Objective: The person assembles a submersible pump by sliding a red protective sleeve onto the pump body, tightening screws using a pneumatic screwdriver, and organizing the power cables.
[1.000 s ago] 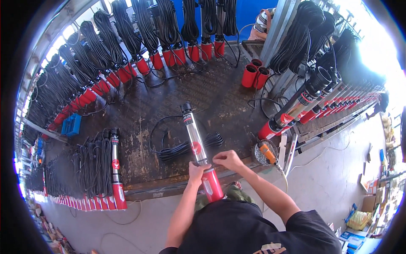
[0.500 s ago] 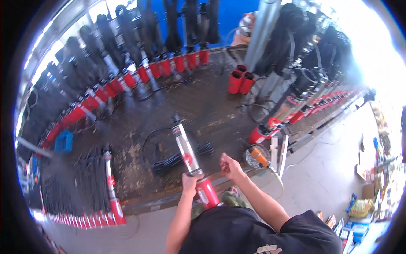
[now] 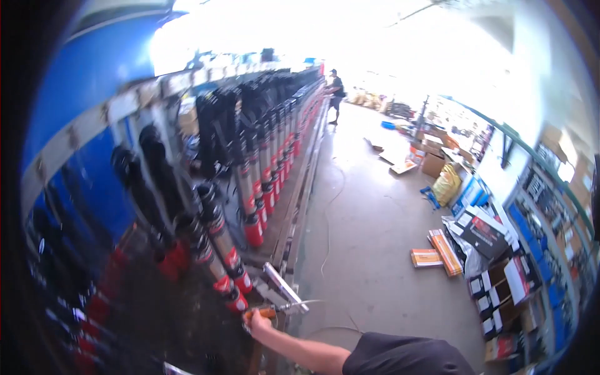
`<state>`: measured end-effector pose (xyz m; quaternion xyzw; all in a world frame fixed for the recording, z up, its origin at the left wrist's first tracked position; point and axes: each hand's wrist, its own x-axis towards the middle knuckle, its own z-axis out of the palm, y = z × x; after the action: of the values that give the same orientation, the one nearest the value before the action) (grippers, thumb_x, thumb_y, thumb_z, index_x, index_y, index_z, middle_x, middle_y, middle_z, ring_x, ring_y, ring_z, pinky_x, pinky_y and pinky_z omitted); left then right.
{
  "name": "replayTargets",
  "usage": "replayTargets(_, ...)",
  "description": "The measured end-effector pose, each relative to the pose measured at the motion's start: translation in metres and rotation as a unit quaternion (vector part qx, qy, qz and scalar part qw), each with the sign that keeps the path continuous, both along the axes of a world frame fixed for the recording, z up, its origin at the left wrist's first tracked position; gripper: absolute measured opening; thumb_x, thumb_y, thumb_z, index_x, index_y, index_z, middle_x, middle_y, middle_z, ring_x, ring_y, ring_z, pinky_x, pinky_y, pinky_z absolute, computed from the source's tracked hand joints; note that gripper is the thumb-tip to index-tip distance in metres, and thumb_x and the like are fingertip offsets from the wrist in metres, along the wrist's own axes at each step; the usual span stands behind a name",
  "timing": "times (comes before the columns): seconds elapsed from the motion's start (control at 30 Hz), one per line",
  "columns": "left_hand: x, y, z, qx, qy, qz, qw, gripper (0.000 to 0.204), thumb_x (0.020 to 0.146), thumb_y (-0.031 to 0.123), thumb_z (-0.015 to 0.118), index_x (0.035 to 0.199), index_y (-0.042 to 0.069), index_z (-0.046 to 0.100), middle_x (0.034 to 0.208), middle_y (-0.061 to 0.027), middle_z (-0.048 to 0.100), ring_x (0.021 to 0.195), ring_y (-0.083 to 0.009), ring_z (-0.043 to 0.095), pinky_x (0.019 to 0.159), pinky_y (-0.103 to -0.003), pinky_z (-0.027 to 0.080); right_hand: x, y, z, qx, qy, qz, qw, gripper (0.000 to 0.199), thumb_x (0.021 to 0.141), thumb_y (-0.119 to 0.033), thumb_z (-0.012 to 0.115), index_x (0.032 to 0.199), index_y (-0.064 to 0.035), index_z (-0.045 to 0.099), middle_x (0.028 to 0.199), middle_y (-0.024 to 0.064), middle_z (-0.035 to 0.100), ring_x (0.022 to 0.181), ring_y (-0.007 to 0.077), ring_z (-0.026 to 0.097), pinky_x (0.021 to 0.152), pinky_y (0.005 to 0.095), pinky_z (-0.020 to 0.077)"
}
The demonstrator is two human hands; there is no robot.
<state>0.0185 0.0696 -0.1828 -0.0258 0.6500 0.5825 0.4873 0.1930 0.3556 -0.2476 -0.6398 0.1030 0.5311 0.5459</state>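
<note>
My right hand [image 3: 257, 325] is closed around an orange-bodied air tool [image 3: 269, 312] at the bench's front edge, with a thin pale hose running off to its right. Just beyond it, silver-and-red submersible pumps [image 3: 217, 234] with black cables lean in a row on the dark bench [image 3: 206, 347]. Beside the tool lie pale metal strips [image 3: 286, 287]. My left hand is out of view. The picture is smeared by motion at the lower left, where only a sliver of a silver cylinder [image 3: 174, 370] shows at the bottom edge.
More pumps [image 3: 269, 159] stand along the rack into the distance, where another person [image 3: 335, 97] is at work. A hose [image 3: 327, 234] trails over the grey floor [image 3: 362, 250]. Orange-and-white boxes [image 3: 445, 253], a yellow sack [image 3: 446, 185] and loaded shelves [image 3: 550, 244] line the right side.
The view has swung to the right. My right hand has taken hold of the orange air tool. My left hand, earlier holding a silver-and-red pump, has left the view.
</note>
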Motion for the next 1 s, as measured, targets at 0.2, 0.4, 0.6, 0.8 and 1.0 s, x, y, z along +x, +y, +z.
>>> replayTargets(0.2,0.005,0.002,0.012,-0.001,-0.001,-0.02,1.0,0.027,0.079,0.008,0.079,0.1,-0.008,0.071,0.095,-0.0118,0.068,0.072,-0.025,0.065,0.059,-0.043,0.058,-0.013,-0.078,0.152,0.302,0.019,0.103,0.948,0.031,0.094,-0.024,0.069,0.117,-0.0037,0.063,0.096,0.0049,0.067,0.075,0.0129,0.063,0.064,0.0234,0.0506)
replayTargets(0.4,-0.012,0.007,-0.032,0.072,0.053,-0.001,0.996,0.028,0.078,0.004,0.074,0.106,0.001,0.069,0.1,-0.012,0.069,0.083,-0.0286,0.068,0.072,-0.045,0.06,-0.045,-0.106,0.211,0.504,-0.298,0.289,0.757,0.05,0.079,-0.003,0.065,0.128,-0.005,0.057,0.117,0.0085,0.054,0.102,0.0219,0.051,0.09,0.0344,0.0448)
replayTargets(0.6,-0.022,0.004,-0.051,0.089,-0.006,0.031,0.996,0.054,0.069,-0.005,0.077,0.118,0.003,0.056,0.098,-0.0077,0.064,0.085,-0.0237,0.067,0.076,-0.041,0.058,-0.073,-0.153,0.158,0.453,0.016,0.399,0.797,0.035,0.092,0.0,0.056,0.127,-0.0011,0.056,0.123,0.0133,0.065,0.116,0.0214,0.063,0.097,0.0336,0.0503)
replayTargets(0.8,-0.015,-0.006,-0.035,0.039,-0.018,0.08,0.996,0.066,0.068,0.001,0.085,0.119,-0.002,0.042,0.103,-0.0165,0.061,0.083,-0.0257,0.068,0.067,-0.04,0.059,-0.093,-0.187,0.113,0.445,0.07,0.477,0.755,0.02,0.09,0.003,0.056,0.105,-0.0086,0.049,0.096,0.0096,0.059,0.077,0.0159,0.059,0.068,0.0286,0.0506)
replayTargets(1.0,-0.015,-0.006,-0.042,0.042,-0.01,0.077,0.996,0.065,0.067,0.001,0.086,0.116,-0.004,0.043,0.104,-0.0176,0.061,0.087,-0.0256,0.068,0.074,-0.04,0.059,-0.101,-0.189,0.103,0.437,0.072,0.478,0.758,0.027,0.082,0.01,0.048,0.102,-0.0079,0.046,0.093,0.0097,0.054,0.071,0.0169,0.055,0.071,0.0329,0.0509)
